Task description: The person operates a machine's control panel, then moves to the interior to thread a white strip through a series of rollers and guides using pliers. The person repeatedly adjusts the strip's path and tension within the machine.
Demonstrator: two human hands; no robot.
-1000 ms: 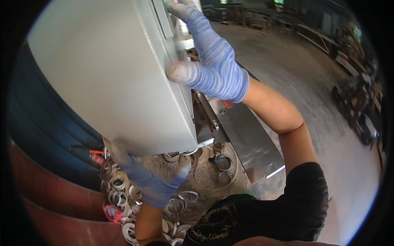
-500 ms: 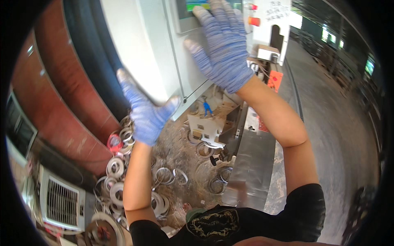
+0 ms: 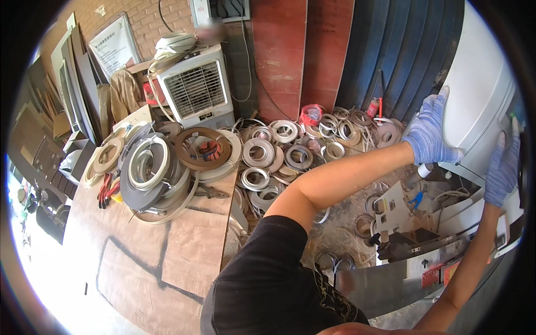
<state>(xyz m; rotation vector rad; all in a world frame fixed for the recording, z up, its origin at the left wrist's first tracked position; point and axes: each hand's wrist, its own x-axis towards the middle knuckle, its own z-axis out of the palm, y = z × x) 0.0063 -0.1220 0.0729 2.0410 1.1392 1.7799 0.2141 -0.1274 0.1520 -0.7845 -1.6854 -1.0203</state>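
White cabinet (image 3: 481,84); against splayed left hand (image 3: 431,131); just beside right hand (image 3: 501,170), fingers extended

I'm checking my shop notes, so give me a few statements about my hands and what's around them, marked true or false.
1. The left hand and right hand are both gloved. True.
2. The cooler stands left of the red panels in this view. True.
3. The left hand touches the cooler. False: it is at the white cabinet.
4. A red-handled tool lies on the table. True.
5. The left sleeve is white. False: it is black.
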